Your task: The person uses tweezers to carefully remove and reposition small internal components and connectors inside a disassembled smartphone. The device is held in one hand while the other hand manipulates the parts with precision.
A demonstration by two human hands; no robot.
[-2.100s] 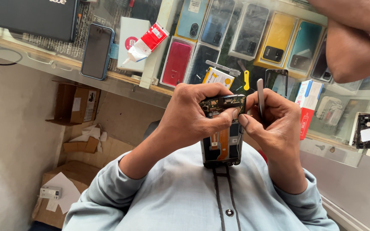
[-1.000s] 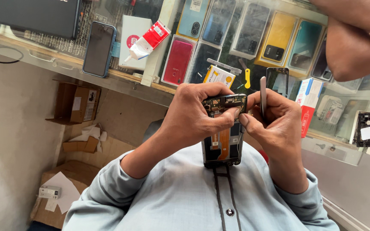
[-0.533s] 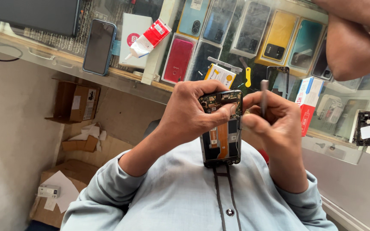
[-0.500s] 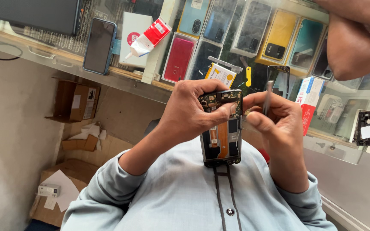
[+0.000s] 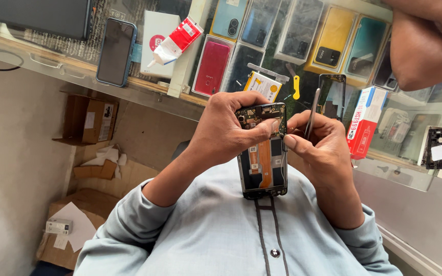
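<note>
My left hand (image 5: 226, 128) grips the top of an opened phone (image 5: 263, 168) and holds it upright in front of my chest. The phone's back is off, so a green circuit board and an orange flat cable show. My right hand (image 5: 321, 151) holds a thin grey metal tool (image 5: 312, 108) that points upward. Its thumb and forefinger touch the phone's upper right edge.
Beyond my hands is a glass counter (image 5: 144, 89) with phone cases under it. On it lie a black phone in a blue case (image 5: 114, 51), a red and white tube (image 5: 177, 40), a yellow pick (image 5: 296, 88), a bare phone frame (image 5: 333, 94) and a red box (image 5: 363, 122). Another person's arm (image 5: 425, 46) rests at top right. Cardboard boxes (image 5: 89, 120) lie at left.
My left hand has lifted the phone slightly higher. My right hand's fingers have shifted a little at the phone's upper right edge, with the tool still upright.
</note>
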